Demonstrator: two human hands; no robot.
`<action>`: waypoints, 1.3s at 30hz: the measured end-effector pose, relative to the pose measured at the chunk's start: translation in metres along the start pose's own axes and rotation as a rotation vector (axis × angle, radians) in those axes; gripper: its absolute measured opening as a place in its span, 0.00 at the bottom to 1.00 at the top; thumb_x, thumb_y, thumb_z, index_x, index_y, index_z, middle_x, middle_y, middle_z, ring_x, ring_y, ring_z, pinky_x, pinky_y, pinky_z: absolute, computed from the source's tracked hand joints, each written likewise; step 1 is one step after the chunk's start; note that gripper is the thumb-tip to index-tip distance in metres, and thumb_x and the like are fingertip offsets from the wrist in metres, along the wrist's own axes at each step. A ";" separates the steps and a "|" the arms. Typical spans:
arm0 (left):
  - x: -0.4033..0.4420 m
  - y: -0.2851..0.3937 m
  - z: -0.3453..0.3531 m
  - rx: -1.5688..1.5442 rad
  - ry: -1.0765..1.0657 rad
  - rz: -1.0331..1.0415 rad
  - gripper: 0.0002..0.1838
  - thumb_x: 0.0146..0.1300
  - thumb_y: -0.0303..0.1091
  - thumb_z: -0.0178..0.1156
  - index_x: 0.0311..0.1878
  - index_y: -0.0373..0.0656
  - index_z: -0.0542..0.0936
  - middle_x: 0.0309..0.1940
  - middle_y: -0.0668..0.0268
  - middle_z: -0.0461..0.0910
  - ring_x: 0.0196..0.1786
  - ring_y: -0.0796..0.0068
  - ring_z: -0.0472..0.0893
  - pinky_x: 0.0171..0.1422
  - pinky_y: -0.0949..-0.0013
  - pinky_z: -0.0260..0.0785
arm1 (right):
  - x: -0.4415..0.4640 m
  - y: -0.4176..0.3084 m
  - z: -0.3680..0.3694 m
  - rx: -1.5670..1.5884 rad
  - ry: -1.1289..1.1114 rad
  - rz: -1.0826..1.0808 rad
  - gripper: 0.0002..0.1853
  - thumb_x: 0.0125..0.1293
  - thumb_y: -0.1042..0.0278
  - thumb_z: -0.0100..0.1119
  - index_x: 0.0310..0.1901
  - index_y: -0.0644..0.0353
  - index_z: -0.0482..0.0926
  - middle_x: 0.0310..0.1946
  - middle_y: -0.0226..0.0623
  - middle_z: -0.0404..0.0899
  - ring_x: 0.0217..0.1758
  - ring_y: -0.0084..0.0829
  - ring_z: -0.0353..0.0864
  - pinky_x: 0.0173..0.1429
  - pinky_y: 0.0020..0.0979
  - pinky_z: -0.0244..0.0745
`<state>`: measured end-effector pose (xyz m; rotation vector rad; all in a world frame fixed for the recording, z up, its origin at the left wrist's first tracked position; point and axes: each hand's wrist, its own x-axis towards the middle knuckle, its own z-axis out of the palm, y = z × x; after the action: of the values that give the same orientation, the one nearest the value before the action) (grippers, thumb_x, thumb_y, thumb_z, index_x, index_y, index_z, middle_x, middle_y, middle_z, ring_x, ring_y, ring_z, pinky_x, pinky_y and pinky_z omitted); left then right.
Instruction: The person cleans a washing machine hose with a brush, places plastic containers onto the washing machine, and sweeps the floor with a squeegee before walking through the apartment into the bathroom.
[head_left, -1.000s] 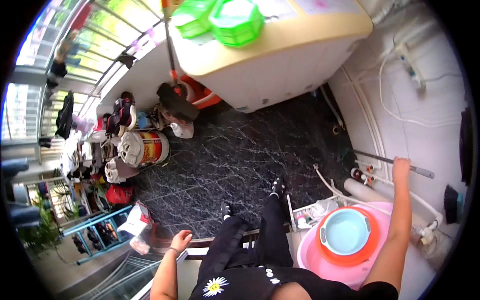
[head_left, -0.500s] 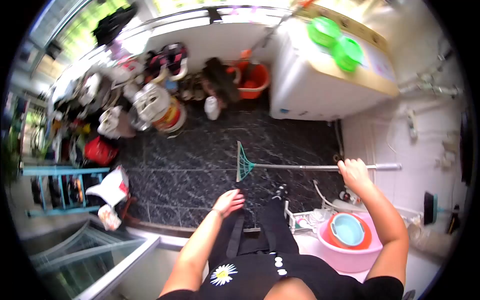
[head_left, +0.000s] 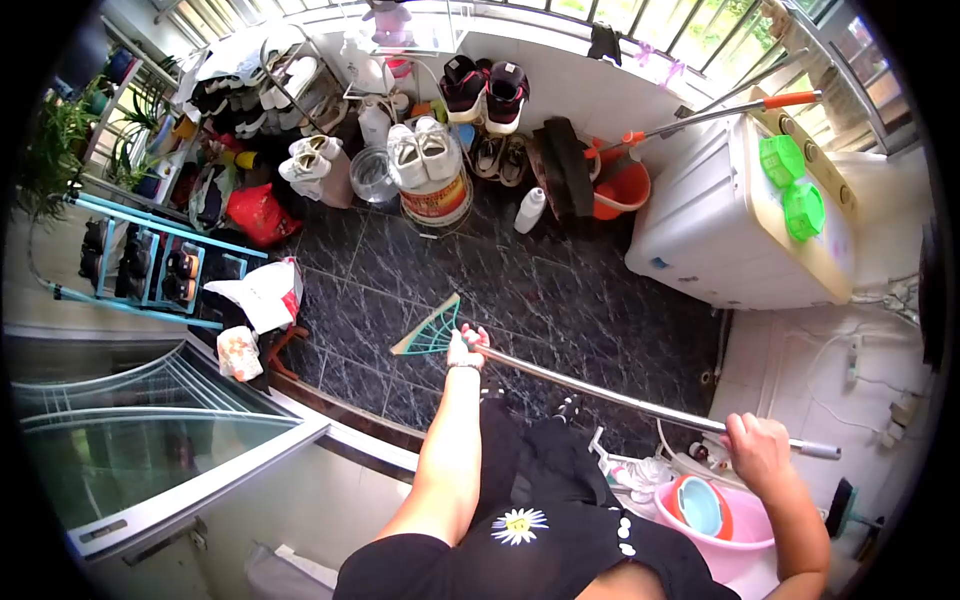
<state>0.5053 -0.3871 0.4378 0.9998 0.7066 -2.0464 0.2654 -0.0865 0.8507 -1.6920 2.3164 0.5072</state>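
Observation:
A floor squeegee with a teal fan-shaped head (head_left: 430, 331) and a long metal pole (head_left: 610, 396) spans the space in front of my body, over dark tiles. My right hand (head_left: 758, 450) is wrapped round the pole near its grey end at the right. At the other end, my left hand (head_left: 467, 347) closes on the neck just beside the teal head, its fingers curled round it. The head points left, with its pale blade edge facing away from the pole.
A white washing machine (head_left: 735, 215) carries green baskets (head_left: 783, 172). Along the wall stand an orange bucket (head_left: 622, 192), a white bottle (head_left: 530, 210) and a tub with shoes (head_left: 436, 198). A blue rack (head_left: 160, 262) is left; a pink basin (head_left: 735, 515) sits right.
My left hand has come up from beside the squeegee and taken hold of its neck. The head has swung left and toward me, tilting the pole. The camera view has shifted.

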 end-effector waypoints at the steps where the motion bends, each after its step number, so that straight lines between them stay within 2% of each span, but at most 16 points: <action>1: 0.005 -0.005 0.002 -0.019 0.148 0.086 0.22 0.66 0.53 0.40 0.29 0.44 0.70 0.11 0.75 0.53 0.12 0.82 0.54 0.38 0.67 0.71 | -0.001 -0.003 0.000 0.048 -0.096 0.062 0.11 0.54 0.59 0.57 0.27 0.57 0.70 0.19 0.38 0.72 0.23 0.38 0.75 0.27 0.37 0.67; 4: -0.002 -0.016 0.001 -0.011 -0.124 0.101 0.22 0.65 0.52 0.41 0.27 0.45 0.69 0.11 0.75 0.53 0.12 0.81 0.53 0.40 0.68 0.71 | -0.016 0.019 0.044 0.372 -0.562 0.156 0.13 0.62 0.59 0.49 0.31 0.62 0.71 0.17 0.41 0.72 0.25 0.41 0.75 0.29 0.39 0.68; 6: 0.000 -0.021 -0.003 -0.027 -0.192 0.068 0.21 0.65 0.52 0.41 0.26 0.45 0.68 0.11 0.75 0.53 0.12 0.81 0.53 0.41 0.68 0.71 | -0.030 0.032 0.070 1.258 -1.123 0.646 0.21 0.66 0.47 0.42 0.32 0.59 0.73 0.16 0.26 0.67 0.22 0.21 0.69 0.27 0.28 0.68; 8: 0.000 -0.026 -0.009 0.039 -0.227 0.057 0.21 0.65 0.51 0.42 0.26 0.44 0.68 0.11 0.74 0.54 0.12 0.81 0.55 0.42 0.67 0.72 | -0.037 0.044 0.096 1.441 -1.328 0.789 0.22 0.67 0.46 0.40 0.33 0.58 0.74 0.17 0.26 0.68 0.22 0.19 0.68 0.26 0.24 0.67; 10: -0.014 -0.038 0.008 0.163 0.073 0.285 0.22 0.65 0.52 0.42 0.25 0.44 0.69 0.11 0.74 0.56 0.12 0.81 0.55 0.38 0.67 0.72 | -0.026 0.056 0.104 1.055 -1.000 0.411 0.17 0.66 0.51 0.45 0.33 0.58 0.72 0.18 0.30 0.71 0.19 0.25 0.69 0.25 0.28 0.66; 12: 0.003 -0.024 -0.015 0.123 -0.004 0.307 0.23 0.66 0.54 0.40 0.24 0.45 0.68 0.09 0.75 0.54 0.12 0.82 0.53 0.33 0.69 0.71 | -0.009 0.050 0.078 0.406 -0.414 0.101 0.10 0.62 0.60 0.52 0.32 0.58 0.70 0.19 0.34 0.73 0.20 0.33 0.72 0.26 0.33 0.64; 15: 0.003 -0.022 -0.016 0.087 0.151 0.359 0.24 0.65 0.55 0.39 0.24 0.45 0.67 0.09 0.76 0.53 0.11 0.83 0.51 0.25 0.74 0.67 | 0.005 0.057 0.076 0.103 0.076 -0.016 0.13 0.58 0.57 0.54 0.30 0.58 0.68 0.18 0.41 0.73 0.24 0.43 0.76 0.27 0.43 0.67; 18: -0.003 -0.025 -0.020 0.079 -0.031 0.274 0.23 0.65 0.55 0.39 0.24 0.46 0.66 0.10 0.76 0.51 0.11 0.83 0.51 0.13 0.78 0.48 | -0.006 0.063 0.088 0.184 -0.284 0.044 0.15 0.59 0.53 0.52 0.29 0.59 0.68 0.18 0.44 0.73 0.21 0.46 0.75 0.25 0.46 0.66; 22: -0.014 -0.018 -0.029 0.110 -0.113 0.208 0.21 0.67 0.51 0.41 0.24 0.46 0.66 0.10 0.76 0.52 0.11 0.82 0.52 0.13 0.78 0.46 | -0.023 0.048 0.094 0.594 -0.714 0.118 0.19 0.63 0.52 0.48 0.27 0.62 0.74 0.22 0.53 0.75 0.30 0.52 0.76 0.36 0.44 0.71; 28: -0.010 0.011 -0.054 0.111 -0.138 0.153 0.18 0.67 0.47 0.43 0.25 0.45 0.68 0.10 0.76 0.53 0.11 0.83 0.52 0.13 0.79 0.48 | -0.044 0.018 0.124 1.361 -1.477 0.553 0.18 0.67 0.51 0.42 0.30 0.59 0.69 0.19 0.25 0.65 0.22 0.21 0.66 0.29 0.25 0.66; 31: -0.007 0.043 -0.052 0.041 -0.194 0.172 0.21 0.65 0.52 0.43 0.35 0.41 0.74 0.10 0.76 0.52 0.11 0.84 0.53 0.14 0.79 0.49 | -0.035 0.029 0.124 1.354 -1.170 0.033 0.17 0.68 0.53 0.42 0.33 0.60 0.67 0.20 0.26 0.65 0.25 0.21 0.67 0.31 0.25 0.67; 33: -0.011 0.070 -0.044 0.128 -0.075 0.258 0.24 0.64 0.56 0.44 0.37 0.42 0.73 0.11 0.77 0.53 0.13 0.85 0.54 0.16 0.80 0.51 | -0.043 0.056 0.124 1.163 -1.219 0.009 0.12 0.67 0.58 0.44 0.38 0.59 0.67 0.21 0.30 0.68 0.27 0.24 0.69 0.34 0.27 0.68; 34: -0.005 0.087 -0.052 0.209 -0.025 0.318 0.29 0.58 0.62 0.47 0.43 0.41 0.70 0.14 0.74 0.61 0.16 0.79 0.66 0.22 0.76 0.64 | -0.052 0.071 0.137 1.073 -1.274 0.021 0.11 0.66 0.60 0.46 0.40 0.59 0.66 0.22 0.34 0.71 0.27 0.28 0.72 0.34 0.30 0.69; 36: -0.036 0.066 -0.019 0.365 0.231 0.407 0.40 0.50 0.70 0.48 0.48 0.39 0.66 0.27 0.61 0.72 0.30 0.63 0.75 0.39 0.62 0.73 | -0.035 0.063 0.115 0.918 -1.037 -0.064 0.10 0.65 0.62 0.47 0.42 0.58 0.66 0.24 0.40 0.73 0.29 0.35 0.74 0.36 0.34 0.70; 37: -0.007 0.109 -0.070 0.359 0.047 -0.010 0.47 0.47 0.74 0.45 0.54 0.36 0.60 0.47 0.50 0.69 0.48 0.51 0.73 0.52 0.50 0.67 | -0.022 0.057 0.097 0.765 -0.800 -0.129 0.11 0.63 0.64 0.49 0.45 0.57 0.66 0.27 0.46 0.75 0.31 0.41 0.76 0.37 0.38 0.71; 39: -0.038 0.085 -0.062 0.644 0.413 0.173 0.51 0.49 0.74 0.42 0.61 0.34 0.54 0.58 0.49 0.62 0.58 0.53 0.67 0.55 0.51 0.65 | 0.024 0.021 0.067 0.713 -0.700 -0.044 0.19 0.57 0.71 0.50 0.52 0.57 0.63 0.31 0.55 0.75 0.36 0.51 0.76 0.39 0.45 0.69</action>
<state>0.6160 -0.3768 0.4222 1.8142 0.1251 -1.9623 0.2363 -0.0745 0.7830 -1.0021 1.6501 0.1719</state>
